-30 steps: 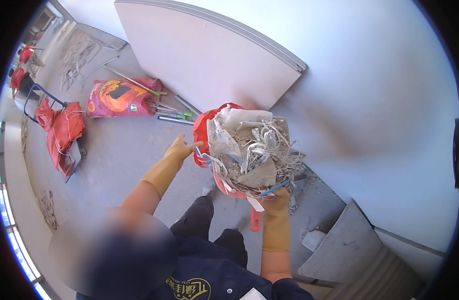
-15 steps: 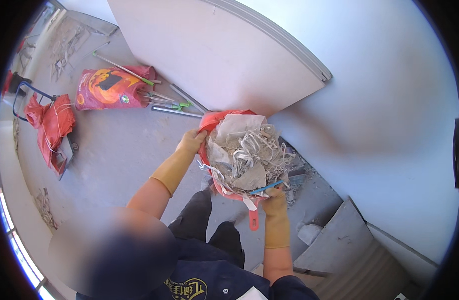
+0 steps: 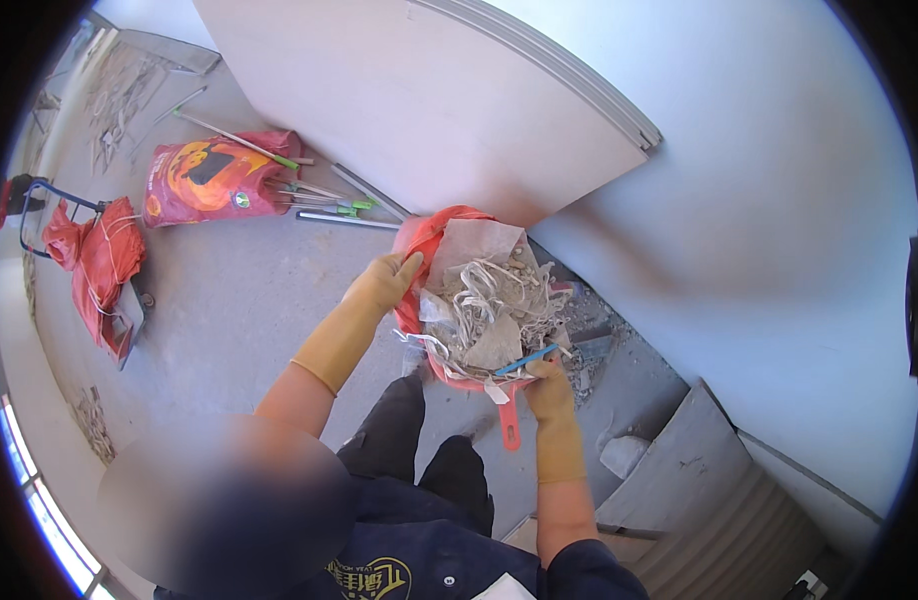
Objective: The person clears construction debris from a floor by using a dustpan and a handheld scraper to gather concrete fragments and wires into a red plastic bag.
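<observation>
A red dustpan (image 3: 510, 425) with a stubby handle is in front of me, heaped with grey debris (image 3: 499, 300): plaster dust, flat broken pieces, tangled whitish strips and a blue strip (image 3: 527, 360). Loose red plastic sheeting (image 3: 434, 243) bunches along its upper left side. My left hand (image 3: 384, 280), in a tan rubber glove, is closed on the red plastic at that edge. My right hand (image 3: 551, 388), gloved alike, grips the near right rim beside the blue strip; its fingertips are partly hidden by the load.
A large white panel (image 3: 419, 110) leans at the wall ahead. Left lie a red printed sack (image 3: 219, 180) with sticks and a hand cart (image 3: 129, 310) carrying a red bag. Rubble (image 3: 594, 350) covers the floor by the wall. Grey boards (image 3: 679, 460) lean at the right.
The red plastic at the upper left has been pulled up and folded further over the load's edge. My right hand and the dustpan have shifted slightly upward in view.
</observation>
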Motion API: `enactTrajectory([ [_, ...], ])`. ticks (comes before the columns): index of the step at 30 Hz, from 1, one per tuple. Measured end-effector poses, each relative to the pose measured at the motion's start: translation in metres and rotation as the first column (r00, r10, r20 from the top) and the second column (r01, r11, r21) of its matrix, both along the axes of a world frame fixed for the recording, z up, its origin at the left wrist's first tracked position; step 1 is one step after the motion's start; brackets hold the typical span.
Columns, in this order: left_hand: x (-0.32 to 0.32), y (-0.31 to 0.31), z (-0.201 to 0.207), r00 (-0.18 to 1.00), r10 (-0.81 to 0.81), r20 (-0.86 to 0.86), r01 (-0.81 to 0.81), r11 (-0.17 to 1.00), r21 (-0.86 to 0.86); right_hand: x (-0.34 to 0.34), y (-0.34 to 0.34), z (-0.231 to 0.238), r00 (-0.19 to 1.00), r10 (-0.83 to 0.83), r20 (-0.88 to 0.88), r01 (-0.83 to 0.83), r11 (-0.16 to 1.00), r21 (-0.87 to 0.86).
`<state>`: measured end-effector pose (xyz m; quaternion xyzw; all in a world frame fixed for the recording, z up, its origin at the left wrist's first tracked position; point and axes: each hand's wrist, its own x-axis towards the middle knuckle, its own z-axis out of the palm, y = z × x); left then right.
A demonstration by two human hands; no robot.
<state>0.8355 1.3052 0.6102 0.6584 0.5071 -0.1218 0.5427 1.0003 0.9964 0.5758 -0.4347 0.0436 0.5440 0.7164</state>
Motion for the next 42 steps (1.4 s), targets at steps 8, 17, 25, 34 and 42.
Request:
enactTrajectory([
  [8, -0.001, -0.01, -0.007, 0.981, 0.116, 0.157, -0.122, 0.992, 0.033, 0.005, 0.031, 0.015, 0.99, 0.086, 0.112, -0.052, 0.959, -0.278],
  [17, 0.012, -0.018, -0.046, 0.882, 0.206, 0.423, -0.184, 0.978, -0.094, 0.01, 0.075, -0.014, 0.948, 0.272, 0.166, -0.195, 0.906, -0.375],
  [25, 0.007, -0.024, -0.029, 0.822, 0.365, 0.437, -0.24, 0.918, -0.316, 0.026, 0.154, -0.033, 0.791, 0.568, 0.228, -0.291, 0.677, -0.675],
  [34, -0.014, 0.008, -0.011, 0.739, 0.559, 0.376, -0.413, 0.817, -0.403, 0.007, 0.239, -0.014, 0.62, 0.734, 0.278, -0.117, 0.437, -0.892],
  [42, -0.028, 0.013, -0.03, 0.693, 0.634, 0.343, -0.465, 0.757, -0.46, -0.006, 0.291, 0.04, 0.253, 0.962, 0.106, 0.013, 0.107, -0.994],
])
